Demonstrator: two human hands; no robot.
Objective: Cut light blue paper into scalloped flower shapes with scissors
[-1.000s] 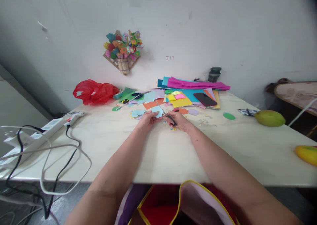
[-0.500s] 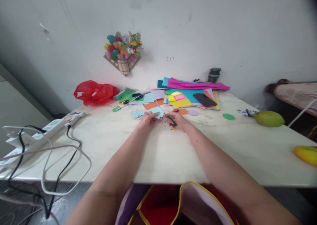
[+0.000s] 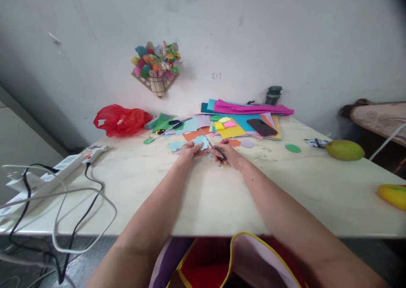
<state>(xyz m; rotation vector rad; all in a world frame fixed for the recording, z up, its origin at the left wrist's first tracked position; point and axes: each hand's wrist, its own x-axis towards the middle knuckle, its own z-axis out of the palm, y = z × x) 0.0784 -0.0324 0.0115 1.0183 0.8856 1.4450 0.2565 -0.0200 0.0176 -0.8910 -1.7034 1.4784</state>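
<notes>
Between its thumb and fingers, my left hand point(image 3: 190, 152) pinches a light blue paper flower point(image 3: 201, 142) with a scalloped edge. My right hand point(image 3: 229, 155) is closed round the dark handles of a pair of scissors point(image 3: 218, 152). The blades point up and left, right beside the paper's edge. Another light blue scalloped cutout point(image 3: 175, 146) lies on the table just left of my left hand. Orange point(image 3: 234, 143) and lilac point(image 3: 247, 144) paper cutouts lie beyond my right hand. Small paper scraps point(image 3: 223, 165) are scattered beneath the scissors.
Coloured paper sheets point(image 3: 233, 131) and a phone point(image 3: 261, 127) lie at the back, with a second pair of scissors point(image 3: 179, 122) and a red plastic bag point(image 3: 120, 119) to the left. A power strip point(image 3: 60, 169) with cables fills the left side. A green mango point(image 3: 345, 150) sits right.
The light blue flower has turned slightly in my left hand and looks more rounded, its right part no longer reaching as far. My right hand and the scissors have hardly moved.
</notes>
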